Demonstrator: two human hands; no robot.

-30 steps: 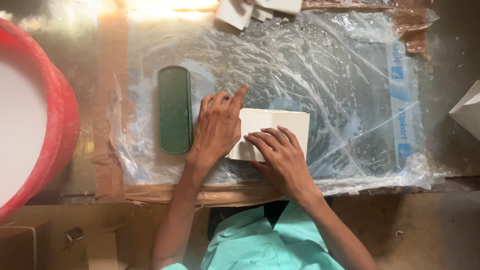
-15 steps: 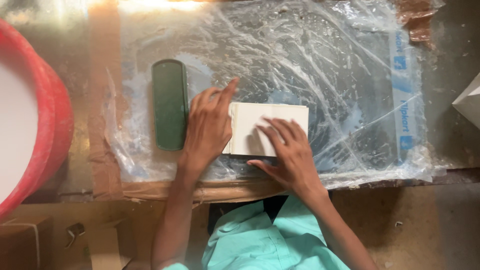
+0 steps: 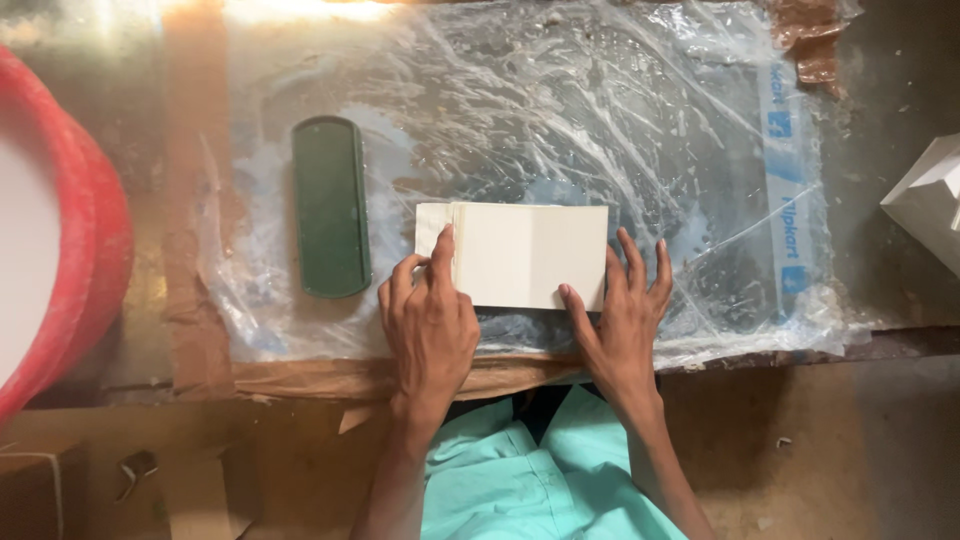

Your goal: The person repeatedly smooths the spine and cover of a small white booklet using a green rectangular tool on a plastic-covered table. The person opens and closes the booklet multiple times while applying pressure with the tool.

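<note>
The person was squaring up a cream stack of paper sheets (image 3: 528, 256) lying flat on the clear plastic sheet (image 3: 620, 120) over the table (image 3: 880, 140), the left hand (image 3: 430, 325) spread open with fingertips on its near-left corner and the right hand (image 3: 625, 310) splayed flat at its right end, neither gripping. Next, I'd judge, came nudging that jutting left edge flush. Half a second earlier both hands lay on top; they had since slid outward, beside the green oblong tray (image 3: 330, 208).
</note>
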